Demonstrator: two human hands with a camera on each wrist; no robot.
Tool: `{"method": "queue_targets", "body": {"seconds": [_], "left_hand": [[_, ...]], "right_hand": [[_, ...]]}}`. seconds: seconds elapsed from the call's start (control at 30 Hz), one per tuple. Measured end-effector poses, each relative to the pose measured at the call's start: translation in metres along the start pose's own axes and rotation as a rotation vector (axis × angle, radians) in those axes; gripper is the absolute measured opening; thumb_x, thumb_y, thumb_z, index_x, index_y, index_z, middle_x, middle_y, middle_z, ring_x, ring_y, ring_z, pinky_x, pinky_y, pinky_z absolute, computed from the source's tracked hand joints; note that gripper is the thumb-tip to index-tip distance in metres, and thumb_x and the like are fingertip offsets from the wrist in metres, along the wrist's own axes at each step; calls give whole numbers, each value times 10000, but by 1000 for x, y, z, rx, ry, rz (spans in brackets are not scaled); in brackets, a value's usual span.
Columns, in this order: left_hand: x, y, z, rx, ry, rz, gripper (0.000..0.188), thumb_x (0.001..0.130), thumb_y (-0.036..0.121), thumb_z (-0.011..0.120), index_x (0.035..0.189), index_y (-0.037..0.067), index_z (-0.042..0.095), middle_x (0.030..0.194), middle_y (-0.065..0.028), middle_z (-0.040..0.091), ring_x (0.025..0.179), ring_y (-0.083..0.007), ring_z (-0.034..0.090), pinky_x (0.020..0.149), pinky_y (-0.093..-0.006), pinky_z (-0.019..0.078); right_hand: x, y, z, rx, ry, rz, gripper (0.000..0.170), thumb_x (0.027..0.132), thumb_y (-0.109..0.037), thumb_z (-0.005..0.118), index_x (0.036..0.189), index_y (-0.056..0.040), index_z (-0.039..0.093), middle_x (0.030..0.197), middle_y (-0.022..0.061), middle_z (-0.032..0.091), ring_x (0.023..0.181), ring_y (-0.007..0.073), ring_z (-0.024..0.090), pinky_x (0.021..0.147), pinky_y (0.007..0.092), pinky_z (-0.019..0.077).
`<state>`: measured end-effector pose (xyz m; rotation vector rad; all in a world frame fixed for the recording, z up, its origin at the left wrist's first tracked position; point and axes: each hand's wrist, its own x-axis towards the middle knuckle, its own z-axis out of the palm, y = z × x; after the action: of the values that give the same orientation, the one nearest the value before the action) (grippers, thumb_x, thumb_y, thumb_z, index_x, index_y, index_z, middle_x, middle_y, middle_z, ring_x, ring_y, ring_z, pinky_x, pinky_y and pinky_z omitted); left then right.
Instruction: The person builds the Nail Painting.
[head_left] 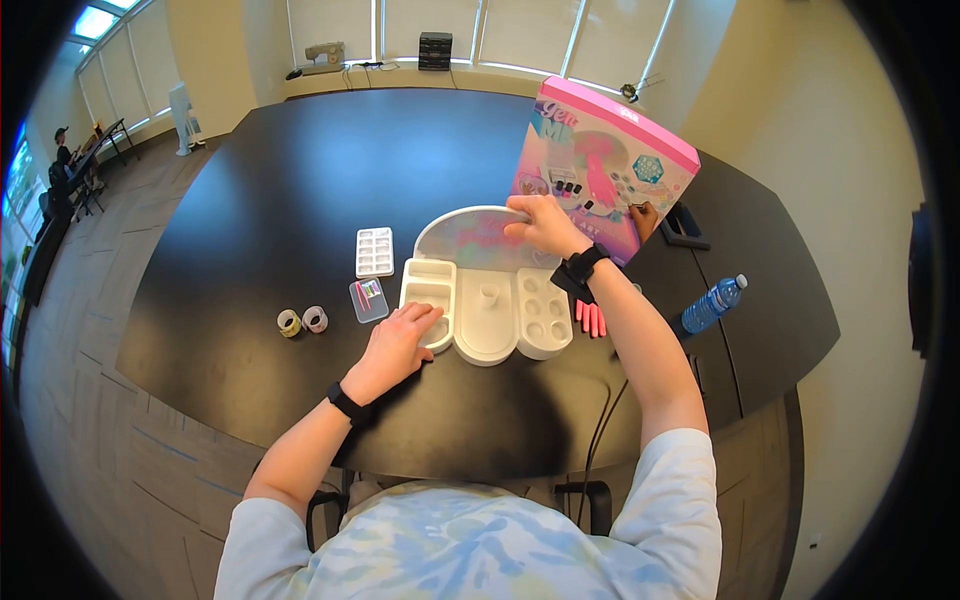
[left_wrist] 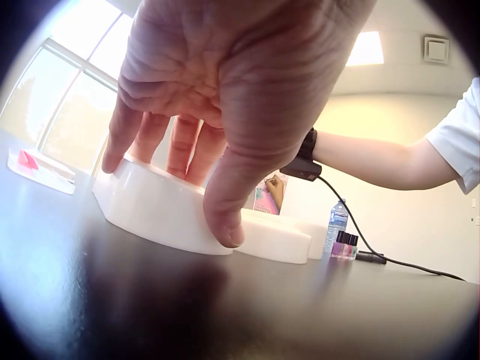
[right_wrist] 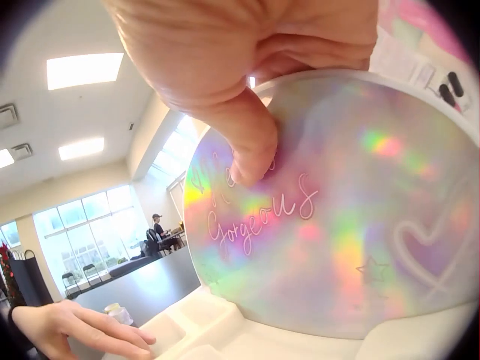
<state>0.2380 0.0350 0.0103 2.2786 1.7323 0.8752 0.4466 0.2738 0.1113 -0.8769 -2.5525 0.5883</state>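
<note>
A white plastic organizer (head_left: 488, 340) with several compartments stands on the dark table, a rounded iridescent panel (right_wrist: 322, 195) rising upright along its back. Lettering and a heart are drawn on that panel. My right hand (head_left: 548, 228) pinches the panel's top edge, thumb on the lettered face and the other fingers behind it. At the left end of the organizer, my left hand (head_left: 398, 335) holds the side tray (left_wrist: 154, 206), its thumb against the outer wall and its fingers over the rim. In the middle section a short round post (head_left: 489, 295) sticks up.
Behind the right hand stands a pink box (head_left: 610, 150). Left of the organizer lie a white palette (head_left: 375, 252), a small clear case (head_left: 368, 300) and two little jars (head_left: 302, 321). Pink bottles (head_left: 590, 318), a water bottle (head_left: 714, 304) and a cable (head_left: 604, 430) are at right.
</note>
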Motion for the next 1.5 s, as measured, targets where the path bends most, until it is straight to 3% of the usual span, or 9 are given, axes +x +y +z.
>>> {"method": "queue_targets", "body": {"seconds": [0.2, 0.43, 0.5, 0.67, 0.83, 1.1, 1.23, 1.37, 1.5], "left_hand": [[2, 0, 1, 14, -12, -12, 679, 641, 9, 823, 1274, 46, 579, 1224, -119, 606, 1139, -334, 588, 897, -417, 533], [2, 3, 3, 21, -27, -24, 684, 635, 3, 824, 1273, 55, 582, 1222, -119, 606, 1140, -332, 590, 893, -419, 534], [2, 3, 3, 8, -17, -29, 688, 633, 4, 826, 1275, 56, 582, 1222, -117, 606, 1139, -333, 593, 879, -423, 539], [3, 8, 1, 23, -24, -34, 686, 637, 16, 834, 1275, 53, 584, 1221, -106, 607, 1110, -323, 611, 851, -421, 548], [4, 10, 1, 41, -27, -32, 675, 639, 16, 832, 1270, 49, 596, 1215, -110, 613, 1092, -333, 619, 835, -423, 551], [5, 10, -2, 35, -34, -32, 672, 640, 27, 833, 1270, 45, 601, 1225, -121, 620, 1042, -354, 641, 831, -432, 553], [6, 9, -1, 36, -30, -46, 665, 645, 29, 833, 1270, 49, 606, 1236, -123, 621, 1050, -358, 640, 837, -434, 554], [2, 8, 2, 52, -32, -55, 665, 646, 37, 838, 1270, 54, 609, 1253, -129, 621, 1060, -363, 638, 842, -436, 554], [3, 5, 0, 56, -48, -51, 696, 653, 85, 856, 1303, 68, 606, 1284, -133, 623, 1076, -377, 636, 884, -436, 545]], "right_hand": [[1, 0, 8, 8, 12, -31, 321, 779, -45, 763, 1071, 19, 643, 938, 267, 672, 909, 407, 660, 772, 432, 501], [-4, 0, 11, -29, 30, -24, 316, 784, -74, 757, 1068, 13, 649, 969, 254, 682, 950, 412, 654, 803, 443, 503], [-4, 4, 14, -20, 125, -123, 254, 793, -92, 738, 999, 12, 632, 844, 219, 675, 822, 363, 673, 745, 427, 498], [-6, 5, 16, -65, 73, -88, 297, 772, -79, 736, 1042, -3, 639, 922, 247, 688, 890, 432, 658, 784, 477, 514], [-8, 7, 16, -55, 131, -101, 332, 790, -101, 732, 1104, -23, 655, 1010, 217, 710, 976, 404, 668, 855, 454, 535], [-8, 0, 16, -212, -47, 14, 415, 815, -119, 729, 1212, -45, 631, 1033, 207, 719, 1010, 390, 668, 879, 452, 527], [-4, 10, 15, -110, 36, -54, 388, 829, -143, 726, 1193, -43, 633, 1042, 209, 713, 1020, 383, 666, 879, 455, 520], [2, 14, -2, -56, -228, 17, 378, 904, -245, 684, 1227, -53, 638, 1109, 197, 702, 1053, 340, 665, 901, 415, 513], [-13, 56, -31, 236, 257, -3, 414, 993, -374, 582, 1235, -44, 644, 1150, 165, 702, 1084, 283, 664, 933, 371, 500]]}}
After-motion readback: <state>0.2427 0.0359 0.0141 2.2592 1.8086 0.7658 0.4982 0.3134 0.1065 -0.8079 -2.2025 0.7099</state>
